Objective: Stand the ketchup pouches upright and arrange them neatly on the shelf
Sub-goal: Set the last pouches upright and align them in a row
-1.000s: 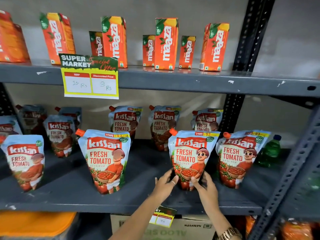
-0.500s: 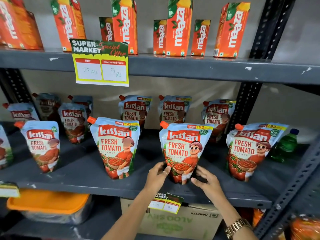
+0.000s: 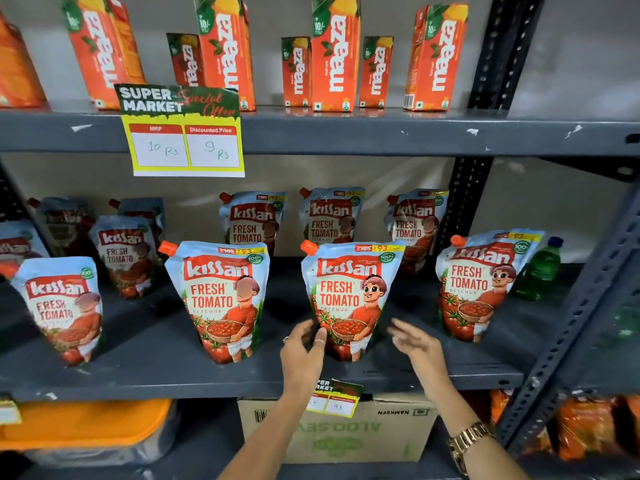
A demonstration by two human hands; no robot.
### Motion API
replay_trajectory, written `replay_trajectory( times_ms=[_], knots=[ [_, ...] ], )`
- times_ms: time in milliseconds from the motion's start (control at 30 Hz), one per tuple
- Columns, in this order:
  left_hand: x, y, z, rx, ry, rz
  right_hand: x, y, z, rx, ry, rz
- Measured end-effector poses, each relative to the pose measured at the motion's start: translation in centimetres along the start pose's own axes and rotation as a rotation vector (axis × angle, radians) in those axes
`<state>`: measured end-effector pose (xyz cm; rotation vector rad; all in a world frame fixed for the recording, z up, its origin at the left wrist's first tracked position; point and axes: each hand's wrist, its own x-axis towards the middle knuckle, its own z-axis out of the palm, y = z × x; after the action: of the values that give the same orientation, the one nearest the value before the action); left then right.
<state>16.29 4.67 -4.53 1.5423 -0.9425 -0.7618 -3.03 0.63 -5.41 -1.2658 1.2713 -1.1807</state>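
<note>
Several Kissan ketchup pouches stand upright in two rows on the dark grey middle shelf [image 3: 138,372]. The front-row centre pouch [image 3: 349,296] stands between a pouch to its left [image 3: 221,299] and one to its right [image 3: 481,282]. My left hand [image 3: 304,351] pinches the centre pouch's lower left edge, thumb on its front. My right hand [image 3: 415,344] is blurred, fingers spread, a little to the right of that pouch and not touching it. Another front pouch [image 3: 62,306] leans slightly at the far left.
Orange Maaza juice cartons [image 3: 332,53] line the upper shelf, with a price sign [image 3: 183,133] hanging below them. A green bottle [image 3: 540,268] stands at the right end by the slotted upright [image 3: 588,306]. Below are a cardboard box [image 3: 346,434] and an orange-lidded container [image 3: 86,424].
My right hand has come off the centre pouch and drawn back to the right. The pouch now stands farther left of its right neighbour; my left hand stays on its edge.
</note>
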Motion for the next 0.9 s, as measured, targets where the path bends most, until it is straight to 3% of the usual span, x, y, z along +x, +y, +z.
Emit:
replay_trajectory(
  times_ms=[167,400,567,900],
  knots=[
    [-1.6,0.5,-0.7,0.031,0.036,0.190,-0.9,-0.6,-1.8,0.124,0.503,-0.059],
    [-2.9,1.8,-0.1,0.014,-0.154,0.282,0.0,-1.5,-5.7,0.140,0.744,-0.017],
    [-4.1,2.4,1.9,-0.046,-0.256,0.298,0.6,-1.6,-8.3,0.038,0.687,0.060],
    [-4.4,4.5,8.8,-0.051,-0.299,0.254,3.8,-2.3,-11.3,0.063,0.344,0.096]
  ],
)
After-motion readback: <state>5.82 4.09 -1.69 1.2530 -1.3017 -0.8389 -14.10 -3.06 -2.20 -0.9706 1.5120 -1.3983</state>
